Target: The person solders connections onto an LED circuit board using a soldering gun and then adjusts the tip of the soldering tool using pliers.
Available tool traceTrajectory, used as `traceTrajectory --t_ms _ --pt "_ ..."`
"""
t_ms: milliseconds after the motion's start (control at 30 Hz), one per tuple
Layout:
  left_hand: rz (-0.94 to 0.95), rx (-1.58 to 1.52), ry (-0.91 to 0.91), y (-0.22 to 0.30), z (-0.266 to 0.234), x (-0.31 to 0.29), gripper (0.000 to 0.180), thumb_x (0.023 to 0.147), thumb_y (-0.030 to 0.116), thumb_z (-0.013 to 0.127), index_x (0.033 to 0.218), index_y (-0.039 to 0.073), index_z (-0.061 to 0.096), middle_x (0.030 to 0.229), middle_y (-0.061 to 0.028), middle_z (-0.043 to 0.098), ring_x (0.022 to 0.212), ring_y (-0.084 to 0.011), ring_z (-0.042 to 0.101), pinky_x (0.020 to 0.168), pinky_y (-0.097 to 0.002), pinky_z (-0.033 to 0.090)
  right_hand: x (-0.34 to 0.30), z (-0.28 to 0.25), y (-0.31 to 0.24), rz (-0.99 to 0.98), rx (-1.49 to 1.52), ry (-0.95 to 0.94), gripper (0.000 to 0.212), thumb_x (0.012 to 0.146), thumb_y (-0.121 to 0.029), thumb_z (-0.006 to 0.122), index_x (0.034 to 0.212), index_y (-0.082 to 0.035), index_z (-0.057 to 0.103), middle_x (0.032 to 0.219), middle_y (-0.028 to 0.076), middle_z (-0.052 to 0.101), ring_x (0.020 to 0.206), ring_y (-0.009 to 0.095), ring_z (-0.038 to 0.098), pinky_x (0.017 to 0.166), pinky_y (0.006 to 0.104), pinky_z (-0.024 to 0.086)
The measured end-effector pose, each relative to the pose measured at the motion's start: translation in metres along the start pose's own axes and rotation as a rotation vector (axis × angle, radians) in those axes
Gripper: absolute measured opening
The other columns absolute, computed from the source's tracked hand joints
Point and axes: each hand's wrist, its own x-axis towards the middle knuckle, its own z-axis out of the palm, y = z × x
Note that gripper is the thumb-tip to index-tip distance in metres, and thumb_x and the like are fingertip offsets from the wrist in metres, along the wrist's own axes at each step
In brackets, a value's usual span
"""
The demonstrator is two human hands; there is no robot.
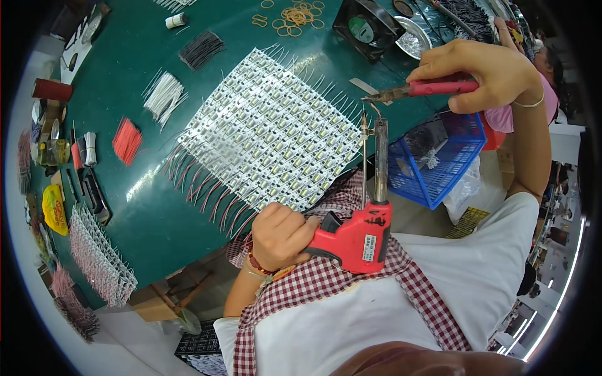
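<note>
My left hand [282,235] is closed around the handle of a red soldering gun [357,241], whose barrel points up and away from me. In my right hand [495,74] is a pair of pliers [433,88] with red handles. The pliers' jaws are at the tip of the soldering gun; whether they touch it I cannot tell. A large panel of small white circuit boards [276,131] lies on the green table [157,225], just left of the gun. Thin white wires stick out along its far right edge, red and dark ones along its near left edge.
Bundles of black wires [201,49], white wires [165,96] and red wires [127,141] lie left of the panel. Rubber bands [298,19], a black fan [367,28] and a metal dish [414,39] are at the back. A blue basket [433,160] stands right. Another person [549,88] sits beyond.
</note>
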Motion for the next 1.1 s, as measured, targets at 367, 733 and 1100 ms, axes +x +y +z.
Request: traceTrajectory --t_ms 367,733,1100 --pt "-0.005 -0.018 0.003 0.0 0.0 0.002 0.044 0.048 0.025 0.065 0.086 0.003 0.067 0.065 -0.0021 0.044 0.057 -0.0192 0.046 0.053 -0.0324 0.036 -0.003 0.0 0.0 0.014 -0.028 0.007 0.048 0.07 -0.012 0.063 0.116 0.002 0.062 0.085 0.012 0.058 0.078 0.029 0.053 0.071 0.0392 0.044" --pt "0.001 -0.034 0.005 -0.002 0.001 0.002 0.04 0.05 0.023 0.066 0.085 0.003 0.067 0.065 -0.0017 0.046 0.057 -0.0182 0.047 0.053 -0.0315 0.036 -0.006 0.013 0.002 -0.039 -0.181 0.148 0.047 0.069 -0.001 0.065 0.116 -0.001 0.064 0.092 0.014 0.061 0.084 0.034 0.058 0.072 0.041 0.046" --pt "-0.009 0.014 -0.011 0.0 0.002 0.002 0.038 0.056 0.025 0.064 0.087 0.003 0.066 0.068 -0.0024 0.049 0.058 -0.0168 0.048 0.053 -0.0309 0.036 0.001 0.018 -0.005 0.008 -0.229 0.15 0.058 0.062 0.007 0.064 0.119 -0.002 0.062 0.097 0.016 0.061 0.086 0.037 0.06 0.072 0.0409 0.047"
